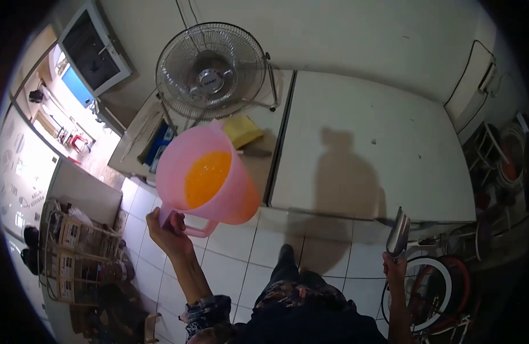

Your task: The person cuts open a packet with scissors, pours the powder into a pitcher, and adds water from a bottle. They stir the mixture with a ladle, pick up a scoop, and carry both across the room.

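Observation:
A pink plastic pitcher [244, 192] with orange liquid [208, 178] inside is held up in front of me, tilted so its open top faces me. My left hand [171, 229] is closed around the pitcher's handle. Low on the right, my right hand [395, 265] grips a metal scoop [398, 234] by its lower end, the scoop pointing upward. The scoop is near the front edge of a white-topped counter [344, 103]. Whether the scoop holds anything cannot be seen.
A metal fan [210, 80] stands on the counter at the back left, with a yellow cloth [241, 131] nearby. A wire rack [69, 252] is at the lower left and a bicycle wheel [419, 292] at the lower right. The window [95, 49] at upper left stands ajar.

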Demonstrator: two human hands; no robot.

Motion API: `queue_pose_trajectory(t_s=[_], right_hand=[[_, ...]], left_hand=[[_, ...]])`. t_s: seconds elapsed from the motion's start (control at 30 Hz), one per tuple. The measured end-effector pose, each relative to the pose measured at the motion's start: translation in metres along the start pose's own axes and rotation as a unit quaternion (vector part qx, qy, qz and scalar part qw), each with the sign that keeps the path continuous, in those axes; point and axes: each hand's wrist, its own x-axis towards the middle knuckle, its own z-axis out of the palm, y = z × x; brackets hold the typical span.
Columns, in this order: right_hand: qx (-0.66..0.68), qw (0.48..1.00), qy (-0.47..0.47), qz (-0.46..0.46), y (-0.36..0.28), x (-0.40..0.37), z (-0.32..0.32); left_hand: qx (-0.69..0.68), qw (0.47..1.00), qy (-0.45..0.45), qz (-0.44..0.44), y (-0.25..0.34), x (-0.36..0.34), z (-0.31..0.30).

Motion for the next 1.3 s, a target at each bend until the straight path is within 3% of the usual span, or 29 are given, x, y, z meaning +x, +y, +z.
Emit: queue_pose_trajectory(t_s=[0.27, 0.33, 0.47, 0.53, 0.67, 0.77, 0.8, 0.83, 0.87, 0.9, 0.93, 1.0, 1.03, 1.07, 1.13, 1.2, 1.27, 1.3], right_hand=[[-0.020, 0.994, 0.107, 0.020, -0.037, 0.030, 0.049], [-0.005, 0.987, 0.160, 0.003, -0.042, 0.038, 0.056], [0.020, 0.985, 0.170, 0.025, -0.045, 0.049, 0.062], [0.018, 0.982, 0.183, 0.030, -0.038, 0.054, 0.065], [0.038, 0.982, 0.182, 0.028, -0.035, 0.057, 0.074], [0.082, 0.967, 0.234, 0.052, 0.009, 0.068, 0.066], [0.126, 0.969, 0.211, 0.033, 0.018, 0.070, 0.063], [0.114, 0.971, 0.210, -0.006, 0.031, 0.073, 0.058], [0.082, 0.963, 0.255, 0.043, 0.047, 0.078, 0.050], [0.113, 0.952, 0.282, 0.019, 0.035, 0.079, 0.056], [0.145, 0.934, 0.327, -0.024, 0.047, 0.088, 0.053], [0.208, 0.908, 0.365, -0.004, 0.040, 0.097, 0.045], [0.208, 0.906, 0.368, -0.006, 0.047, 0.103, 0.034], [0.253, 0.889, 0.382, 0.011, 0.060, 0.111, 0.024], [0.298, 0.868, 0.397, 0.023, 0.088, 0.134, 0.006], [0.364, 0.825, 0.424, 0.083, 0.115, 0.158, -0.003], [0.488, 0.828, 0.268, 0.067, 0.127, 0.159, -0.013], [0.485, 0.835, 0.250, 0.062, 0.118, 0.185, -0.026]], left_hand=[[0.046, 0.997, -0.040, -0.048, -0.066, 0.071, 0.058], [0.047, 0.998, -0.017, -0.041, -0.075, 0.075, 0.064], [0.051, 0.997, 0.015, -0.062, -0.089, 0.079, 0.066], [0.042, 0.996, -0.065, -0.045, -0.099, 0.083, 0.055], [0.036, 0.999, 0.017, -0.029, -0.109, 0.086, 0.064], [0.063, 0.997, 0.009, 0.032, -0.116, 0.092, 0.062], [0.068, 0.996, -0.027, 0.046, -0.119, 0.099, 0.057], [0.048, 0.998, -0.018, 0.030, -0.117, 0.098, 0.061], [0.028, 0.999, -0.009, 0.013, -0.115, 0.098, 0.065], [0.051, 0.997, -0.050, 0.017, -0.119, 0.104, 0.053], [0.070, 0.993, -0.089, 0.027, -0.121, 0.109, 0.044], [0.092, 0.993, -0.046, 0.061, -0.120, 0.108, 0.055], [0.175, 0.977, -0.058, 0.108, -0.117, 0.109, 0.048], [0.290, 0.912, -0.077, 0.280, -0.120, 0.097, 0.043], [0.266, 0.913, 0.057, 0.305, -0.128, 0.072, 0.036], [0.283, 0.907, 0.077, 0.302, -0.165, 0.025, 0.023], [0.286, 0.945, 0.028, 0.155, -0.237, -0.010, -0.018], [0.278, 0.946, 0.046, 0.159, -0.245, -0.027, -0.010]])
